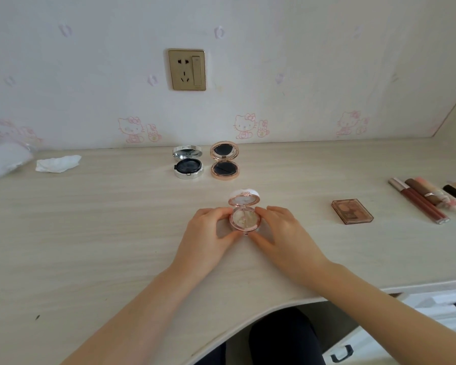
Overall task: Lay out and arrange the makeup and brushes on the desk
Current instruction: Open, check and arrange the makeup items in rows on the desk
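Right now I am cupping a small round compact (245,218) between both hands near the middle of the desk (103,233). My left hand (211,233) is curling around its left rim and my right hand (282,233) is curling around its right rim, with thumbs and fingertips pinching the base.

Behind it, a broad band of desk top is lying between my hands and two more open compacts near the wall (300,61): a silver compact (188,164) and, just beside it on the right, a rose-gold compact (224,162). To my left, a wide stretch of wood is running out to a crumpled tissue (57,163). To my right, a brown eyeshadow palette (352,211) is lying well apart from my hand, and a row of lip tubes (421,201) is lying beyond it near the frame's edge. The desk's front edge (274,304) is curving in under my forearms.

The compact I am holding is standing open, its lid tilting up on the far side. Its rim is looking rose-gold, the lid's back white, and the pan pale and marbled.
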{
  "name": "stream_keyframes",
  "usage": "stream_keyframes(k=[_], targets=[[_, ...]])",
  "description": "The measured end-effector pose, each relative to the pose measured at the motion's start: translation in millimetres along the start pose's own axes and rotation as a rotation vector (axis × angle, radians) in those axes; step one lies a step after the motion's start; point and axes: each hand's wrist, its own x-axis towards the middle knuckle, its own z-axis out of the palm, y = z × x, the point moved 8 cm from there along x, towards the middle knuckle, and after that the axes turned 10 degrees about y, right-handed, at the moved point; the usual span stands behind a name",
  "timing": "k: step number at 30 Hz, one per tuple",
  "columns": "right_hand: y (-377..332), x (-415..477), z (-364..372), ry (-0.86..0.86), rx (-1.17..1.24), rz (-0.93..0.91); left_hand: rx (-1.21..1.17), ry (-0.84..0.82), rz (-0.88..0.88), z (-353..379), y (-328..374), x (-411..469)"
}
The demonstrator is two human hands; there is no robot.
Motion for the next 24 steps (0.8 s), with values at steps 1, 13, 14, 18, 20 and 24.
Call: stream_keyframes(k=[1,13,14,18,20,24], targets=[[0.1,0.7,0.7,0.012,0.003,-0.008,0.007,0.001,0.002,0.5,-0.4,0.7],[34.6,56.8,-7.0,0.080,0.032,0.005,0.172,-0.006,0.130,36.6,13.2,58.9],[42.5,64.0,-5.3,0.072,0.026,0.023,0.214,-0.007,0.163,42.1,16.9,66.1],[69.4,89.0,2.8,0.055,0.029,0.068,0.362,-0.018,0.266,63.7,22.4,90.7],[78.1,98.3,6.7,0.045,0.032,0.078,0.397,-0.024,0.288,72.1,22.3,99.0],[95.1,110.9,14.4,0.014,0.040,0.105,0.434,0.036,0.378,76.1,30.6,109.0]])
